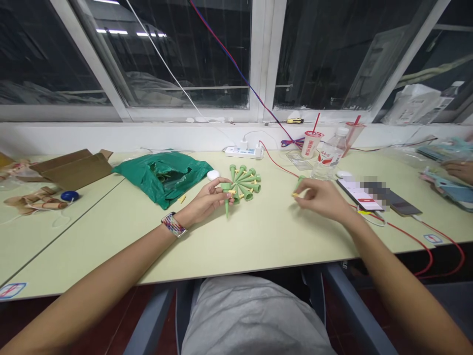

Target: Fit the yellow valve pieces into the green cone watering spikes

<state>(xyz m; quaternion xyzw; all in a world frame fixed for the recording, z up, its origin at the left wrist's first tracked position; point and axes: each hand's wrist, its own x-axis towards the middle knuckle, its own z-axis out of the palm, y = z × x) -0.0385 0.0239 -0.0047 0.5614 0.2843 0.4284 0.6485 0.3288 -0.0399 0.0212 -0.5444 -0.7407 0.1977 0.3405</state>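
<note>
My left hand [207,201], with a woven watch band at the wrist, is closed on a green plant watering spike [226,202]. The spike points down, and a small yellow valve shows near its top. Beside that hand, several more green spikes with yellow valves [240,183] lie fanned in a ring on the table, tips inward. Over to the right, my right hand [320,199] pinches a small yellow piece [294,195], apparently another valve. Partly hidden behind its fingers is another green piece [300,181]. A loose yellow valve [182,198] lies left of my left hand.
A green plastic bag [162,172] and a cardboard box [74,170] sit to the left. Toward the right stand a water bottle [329,155] and a cup with straw [312,144], near two phones [360,194]. A power strip [242,152] lies by the wall. Another person's hand [458,170] is at far right.
</note>
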